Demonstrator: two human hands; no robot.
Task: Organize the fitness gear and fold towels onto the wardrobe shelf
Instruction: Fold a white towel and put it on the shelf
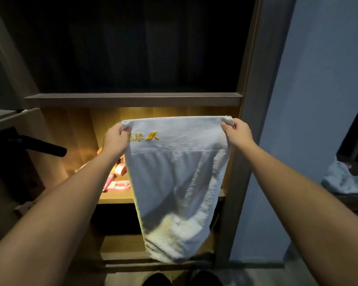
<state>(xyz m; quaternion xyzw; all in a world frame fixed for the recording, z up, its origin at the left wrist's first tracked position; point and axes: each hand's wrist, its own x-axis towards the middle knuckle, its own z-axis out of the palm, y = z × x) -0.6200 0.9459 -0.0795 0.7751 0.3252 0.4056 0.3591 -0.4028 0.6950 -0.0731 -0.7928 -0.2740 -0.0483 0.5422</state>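
Far left: a black cylindrical handle (43, 146) projects from a dark shape beside the wardrobe. Next, on the warmly lit wooden wardrobe shelf (116, 200), lies a cluster of pink fitness gear (120, 178). It looks like coiled bands and a strap, though a forearm and the cloth hide part of it. Above the gear, the left hand (115, 139) pinches the upper left corner of a white terry towel (174, 182), fingers curled round the hem. A dark wooden shelf board (132, 99) runs overhead. The towel hangs lengthwise in front of the lit shelf, taut along its top edge. Its lower end droops past the shelf lip, in front of the compartment below. A gold embroidered logo (152, 136) sits on the woven band near the top, just beside the left hand. The right hand (237, 132) grips the upper right corner in the same manner, near the wardrobe's right upright. Far right, beyond a blue-grey wall (308, 100), a pale crumpled cloth (343, 180) rests on a dark surface.
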